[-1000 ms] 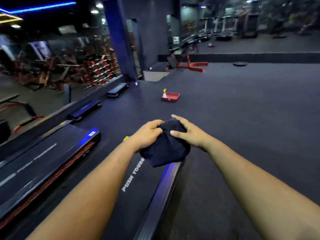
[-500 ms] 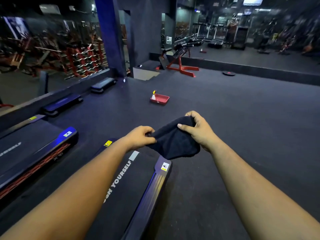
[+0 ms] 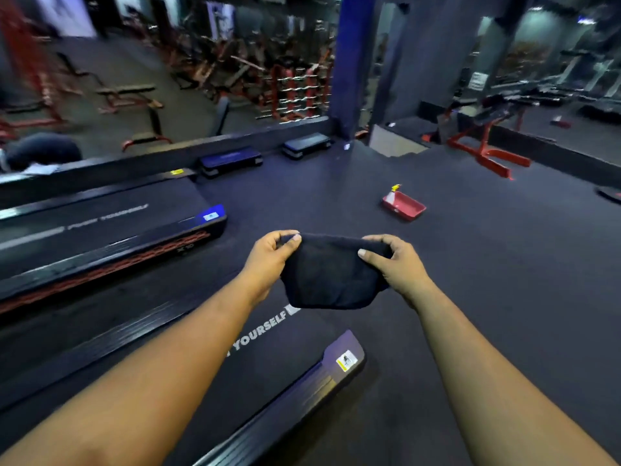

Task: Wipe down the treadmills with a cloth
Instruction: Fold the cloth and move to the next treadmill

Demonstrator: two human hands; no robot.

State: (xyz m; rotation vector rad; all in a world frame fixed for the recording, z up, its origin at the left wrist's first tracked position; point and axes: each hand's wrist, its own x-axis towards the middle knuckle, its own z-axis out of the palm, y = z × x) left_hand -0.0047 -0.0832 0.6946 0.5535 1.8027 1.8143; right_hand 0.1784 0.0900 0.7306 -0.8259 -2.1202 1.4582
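Your left hand (image 3: 268, 260) and your right hand (image 3: 396, 267) each pinch one upper corner of the single dark cloth (image 3: 327, 274), with both arms stretched forward, so the cloth hangs between them in the air. Below the cloth is one treadmill (image 3: 275, 375), and a second treadmill (image 3: 111, 227) lies left of the cloth. One red tray (image 3: 405, 206) sits on the floor beyond the cloth, and two step platforms (image 3: 232, 160) stand further beyond.

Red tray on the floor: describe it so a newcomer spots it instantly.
Start at the tall blue pillar at the back, then come down onto the open dark rubber floor. The shallow red rectangular plastic tray sits there alone, beyond the dark cloth. Unlike the dark blue step platforms along the wall, it is bright red with something yellow at its far corner.
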